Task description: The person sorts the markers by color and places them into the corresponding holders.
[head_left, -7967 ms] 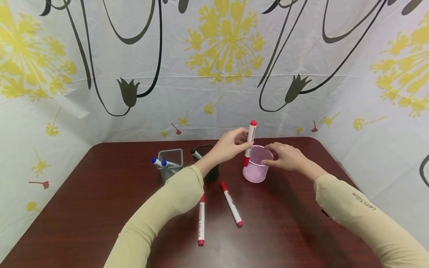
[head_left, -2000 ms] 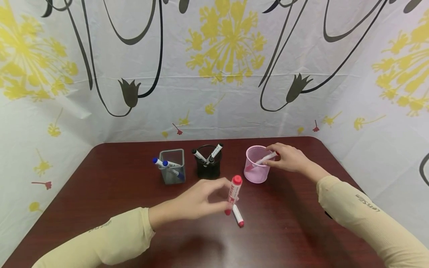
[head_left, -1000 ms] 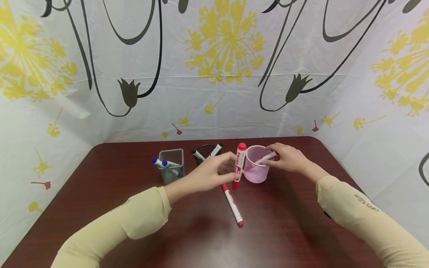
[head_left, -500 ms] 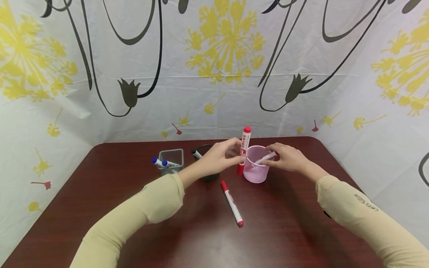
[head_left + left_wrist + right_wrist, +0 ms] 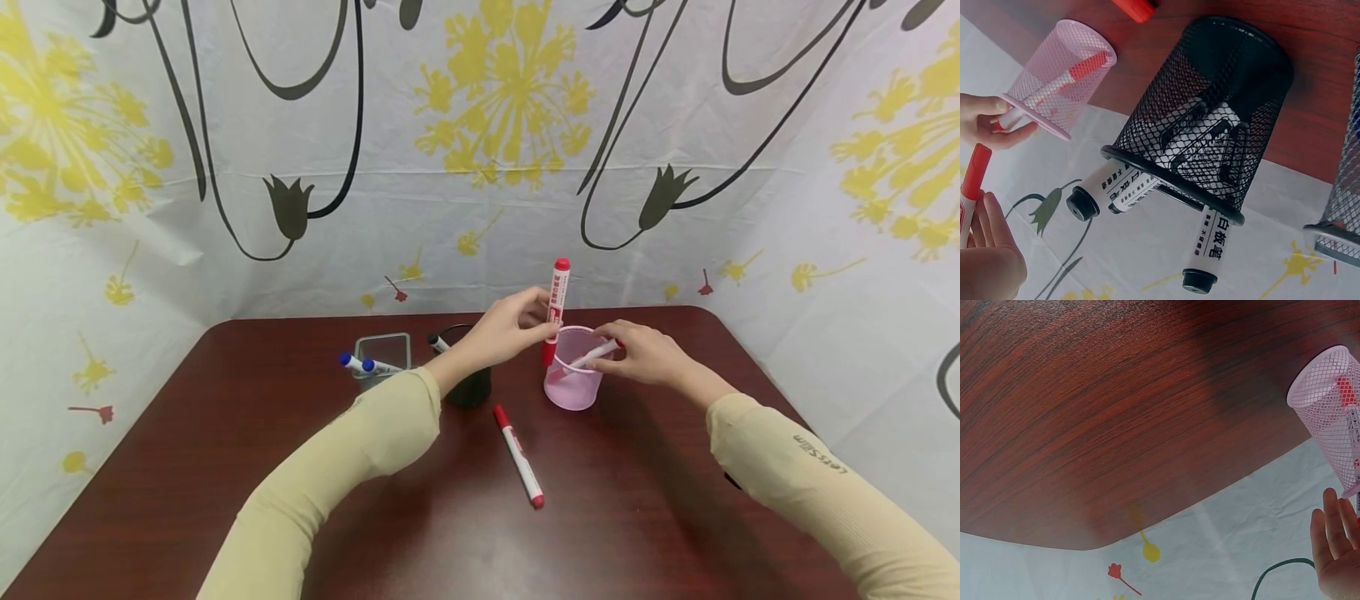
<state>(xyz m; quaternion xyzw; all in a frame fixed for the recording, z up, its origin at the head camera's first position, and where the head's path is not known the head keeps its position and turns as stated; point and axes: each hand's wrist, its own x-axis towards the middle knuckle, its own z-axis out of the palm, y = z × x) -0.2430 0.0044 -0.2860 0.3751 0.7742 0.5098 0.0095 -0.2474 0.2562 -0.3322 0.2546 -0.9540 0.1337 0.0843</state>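
In the head view my left hand [image 5: 510, 325] pinches a red-capped whiteboard marker [image 5: 558, 292] between thumb and fingers. The marker stands nearly upright, its lower red end by the left rim of the pink mesh pen cup [image 5: 570, 392]. My right hand [image 5: 643, 353] holds that cup's rim from the right, thumb in front and fingers behind. A second red marker [image 5: 1054, 90] leans inside the cup, as the left wrist view shows. Another red marker [image 5: 519, 457] lies on the table. In the right wrist view, the right hand's fingers [image 5: 1334, 525] are at the rim.
Left of the pink cup stands a black mesh pen cup [image 5: 1210, 81] with several black markers, partly behind my left hand in the head view. Farther left, a grey mesh cup [image 5: 384, 342] holds blue markers. A patterned sheet [image 5: 480, 250] hangs behind the dark wooden table [image 5: 615, 517].
The marker held 8 seconds ago is now in the pink cup. My left hand has lifted another from the table and carried it forward and right to the cup. The right hand stays put.
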